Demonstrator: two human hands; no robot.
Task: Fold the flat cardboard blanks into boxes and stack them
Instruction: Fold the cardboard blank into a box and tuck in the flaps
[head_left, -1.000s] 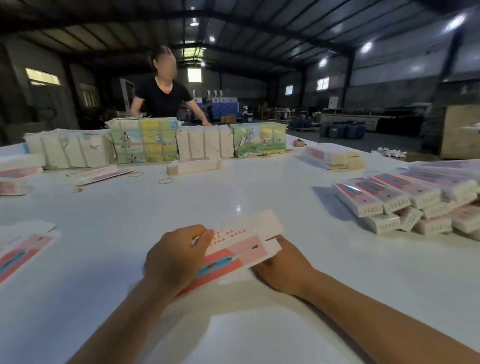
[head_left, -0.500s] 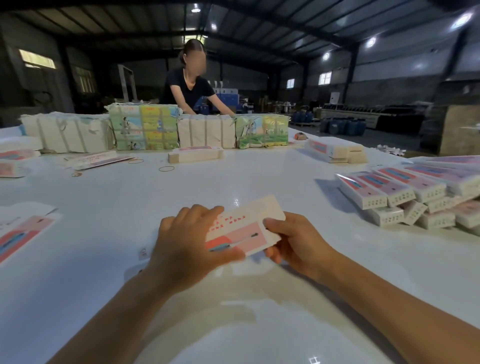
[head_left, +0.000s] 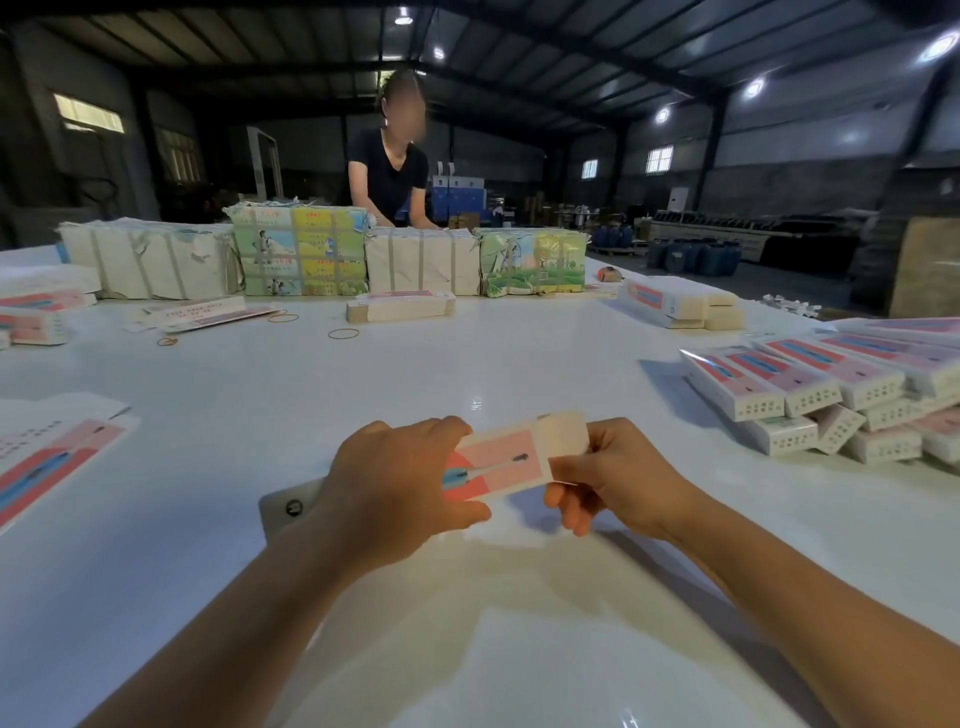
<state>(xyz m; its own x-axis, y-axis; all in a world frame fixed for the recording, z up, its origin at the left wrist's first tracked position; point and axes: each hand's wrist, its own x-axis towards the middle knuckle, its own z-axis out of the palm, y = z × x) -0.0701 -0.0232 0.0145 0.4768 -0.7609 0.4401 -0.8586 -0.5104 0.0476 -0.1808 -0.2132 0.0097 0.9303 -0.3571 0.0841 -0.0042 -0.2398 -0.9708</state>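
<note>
Left hand (head_left: 400, 488) and right hand (head_left: 618, 475) both pinch cardboard blank (head_left: 498, 460) above near table (head_left: 311, 395); folded boxes (head_left: 810, 389) stacked right.

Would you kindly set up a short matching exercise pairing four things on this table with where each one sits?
Things:
1. box being folded
2. stack of finished boxes
3. loose rubber band
4. flat blank

Places:
A. near left edge of the table
B. right side of the table
C. between both hands
D. middle of the table, towards the far bundles

Pairs: 1-C, 2-B, 3-D, 4-A
</note>
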